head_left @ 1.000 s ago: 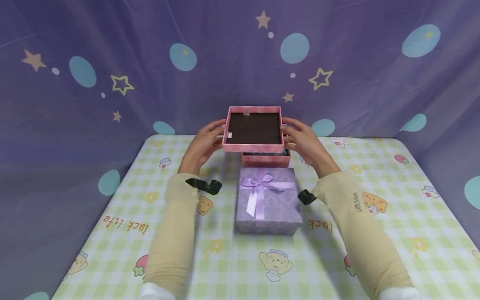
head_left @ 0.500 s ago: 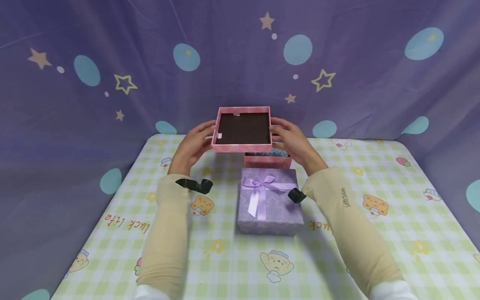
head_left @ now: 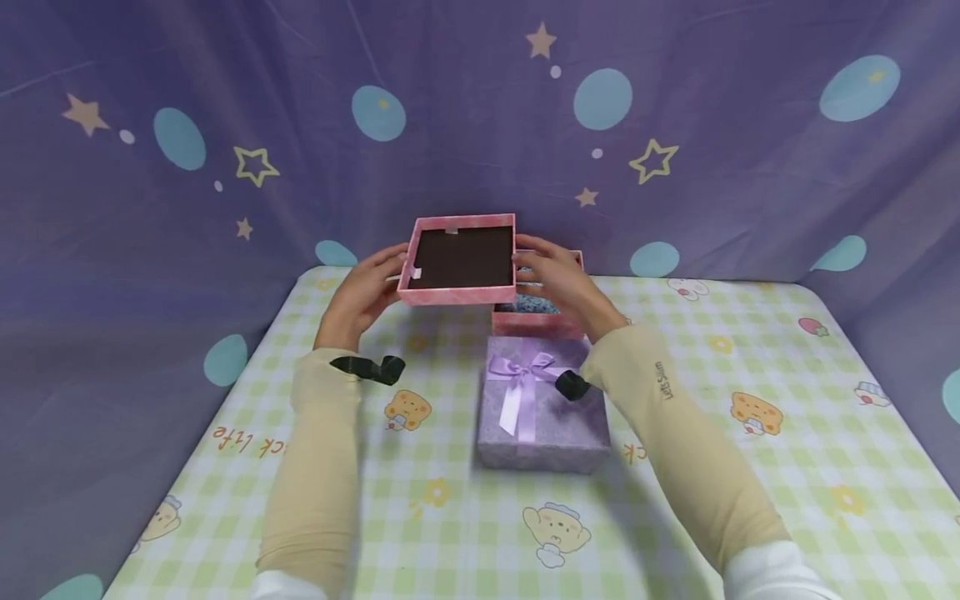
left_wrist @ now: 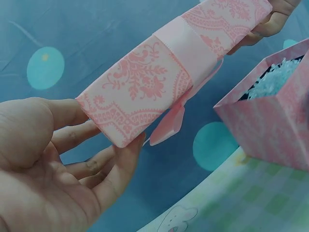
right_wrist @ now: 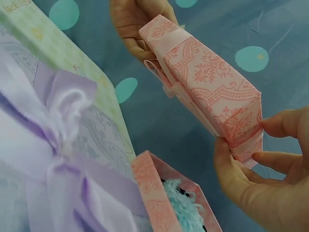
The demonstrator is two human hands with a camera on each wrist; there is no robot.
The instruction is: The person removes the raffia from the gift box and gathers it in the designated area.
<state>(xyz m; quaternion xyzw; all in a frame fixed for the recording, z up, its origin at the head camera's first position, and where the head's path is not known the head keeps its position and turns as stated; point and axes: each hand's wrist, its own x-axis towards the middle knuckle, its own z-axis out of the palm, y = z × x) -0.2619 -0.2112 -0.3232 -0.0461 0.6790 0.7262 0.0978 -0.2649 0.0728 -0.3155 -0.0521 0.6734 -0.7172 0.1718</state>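
Note:
Between both hands a pink patterned box lid [head_left: 459,295] is held up, its dark inner side toward the head camera. My left hand [head_left: 362,293] grips its left end, thumb and fingers on the edge. My right hand [head_left: 558,279] pinches the opposite end. A pink ribbon [left_wrist: 186,48] wraps the lid, and its bow hangs on the underside in the left wrist view. Behind my right hand stands the pink box base [head_left: 537,323], uncovered, with pale blue shredded filler [right_wrist: 182,205] inside. My right hand and the lid hide part of this base.
A lilac gift box [head_left: 543,454] with a satin bow [head_left: 525,371] stands right in front of the pink base, partly under my right wrist. A checked cartoon tablecloth [head_left: 442,542] covers the table. A purple curtain [head_left: 480,108] hangs close behind.
Both hands have carried the lid to the left, uncovering more of the pink base and its blue filler. The base and the lilac box stay in place.

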